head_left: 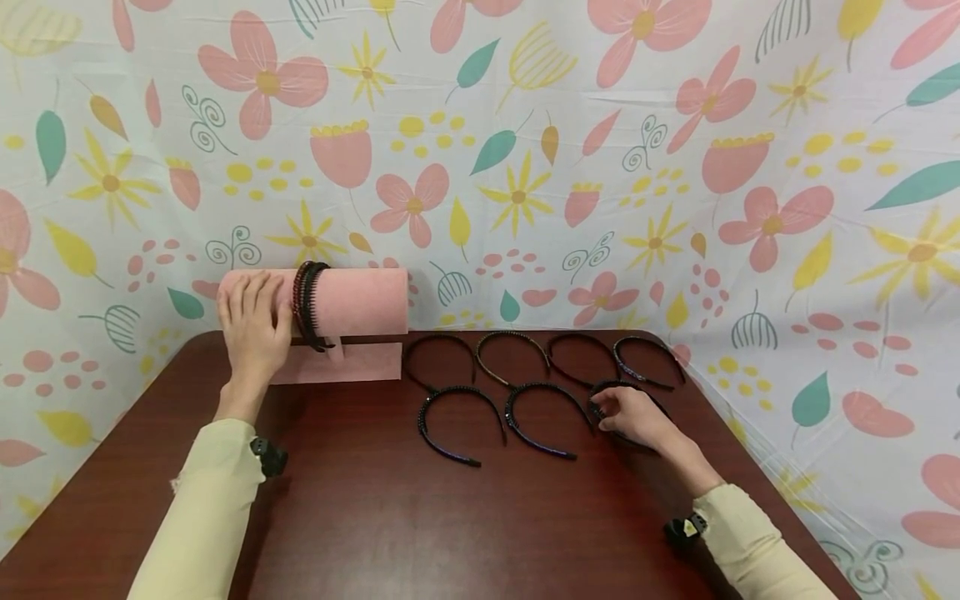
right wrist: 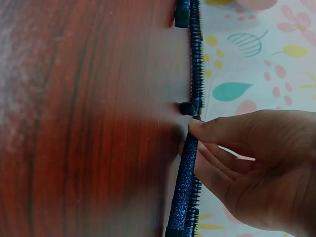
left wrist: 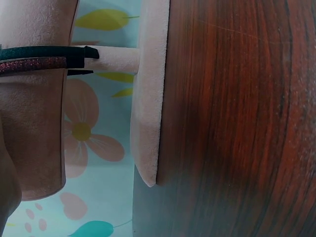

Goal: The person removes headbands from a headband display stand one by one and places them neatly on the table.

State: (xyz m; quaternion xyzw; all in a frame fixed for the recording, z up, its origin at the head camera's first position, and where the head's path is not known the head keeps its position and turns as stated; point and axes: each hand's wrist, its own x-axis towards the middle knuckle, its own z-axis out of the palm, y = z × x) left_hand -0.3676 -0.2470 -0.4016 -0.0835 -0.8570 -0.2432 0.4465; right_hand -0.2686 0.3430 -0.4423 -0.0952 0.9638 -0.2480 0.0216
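A pink padded display stand [head_left: 363, 302] carries several headbands [head_left: 304, 304], dark and reddish, around its roll. My left hand [head_left: 257, 325] rests over the left end of the roll, with its fingers extended across the top. Only a small part of that hand shows at the edge of the left wrist view. At the right, my right hand [head_left: 637, 417] pinches a dark blue glittery headband [right wrist: 182, 192] between thumb and fingers at the front right of the group. In the head view the hand hides part of this headband, which appears to lie at the table surface.
More headbands lie in two rows on the dark wooden table [head_left: 375, 533], among them a black one [head_left: 461, 388] and a dark blue-ended one [head_left: 551, 452]. The stand's flat base [head_left: 375, 362] sits at the back left. A flowered cloth [head_left: 480, 167] hangs right behind the table.
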